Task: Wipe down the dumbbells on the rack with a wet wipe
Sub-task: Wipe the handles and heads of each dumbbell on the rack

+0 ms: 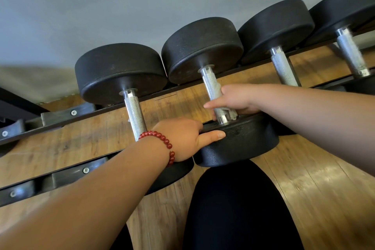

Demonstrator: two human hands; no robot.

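Arms forward: our right hand curls round the wipe on the dumbbell; our left hand (beaded wrist) clasps its near head.

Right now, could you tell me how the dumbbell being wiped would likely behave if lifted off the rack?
The dumbbell probably feels heavy: its black heads look thick and solid. They are round, so off the rack it could roll. The knurled handle should grip well, though the wet wipe in the right hand may leave it slicker.

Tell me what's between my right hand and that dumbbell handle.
A crumpled white wet wipe, held by the right hand against the knurled handle, in the head view.
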